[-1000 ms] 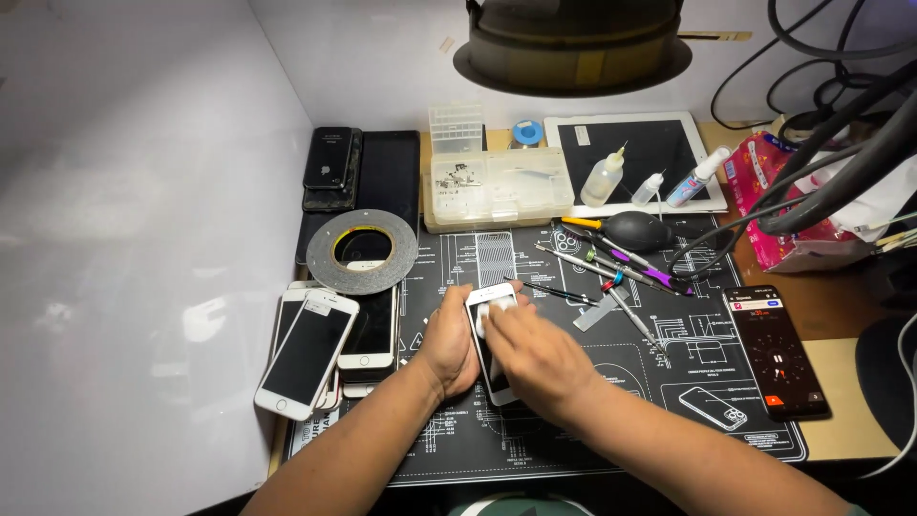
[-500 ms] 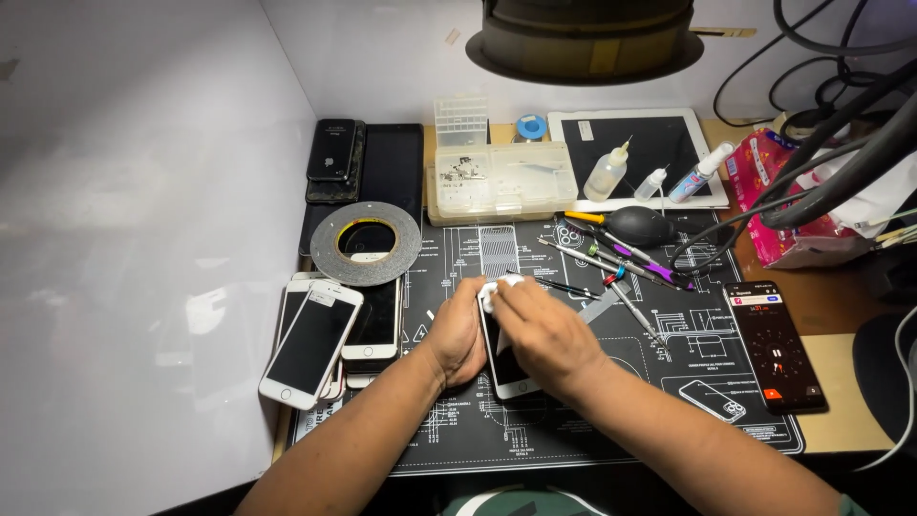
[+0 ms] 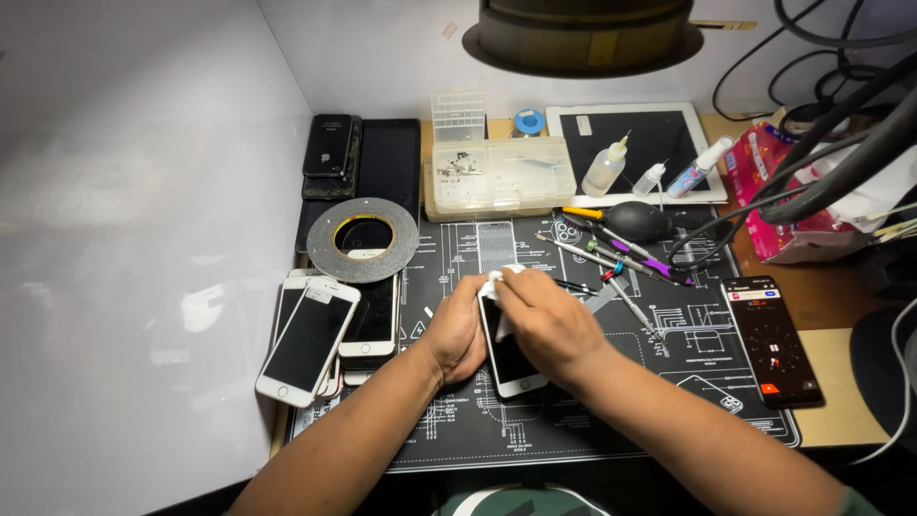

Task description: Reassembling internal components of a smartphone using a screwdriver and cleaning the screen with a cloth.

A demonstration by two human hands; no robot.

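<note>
A white phone [image 3: 511, 365] with a dark screen lies tilted on the black work mat [image 3: 573, 430] in the middle of the head view. My left hand [image 3: 457, 330] grips its left edge and steadies it. Over the top half of the phone rests my right hand [image 3: 546, 323], pressing a small white cloth [image 3: 495, 283] against the screen. Only the phone's lower half and home button show below my fingers.
Several white phones [image 3: 315, 339] are stacked at the left, with a tape roll [image 3: 363, 239] behind them. Screwdrivers and tweezers [image 3: 611, 263], a black blower [image 3: 638, 222], small bottles [image 3: 606, 170], a clear parts box [image 3: 497, 177] and a tablet [image 3: 650, 143] lie behind. A lit phone [image 3: 769, 339] sits at right.
My right hand with the cloth has shifted slightly up the phone's screen. The left hand keeps its grip and the phone stays in place.
</note>
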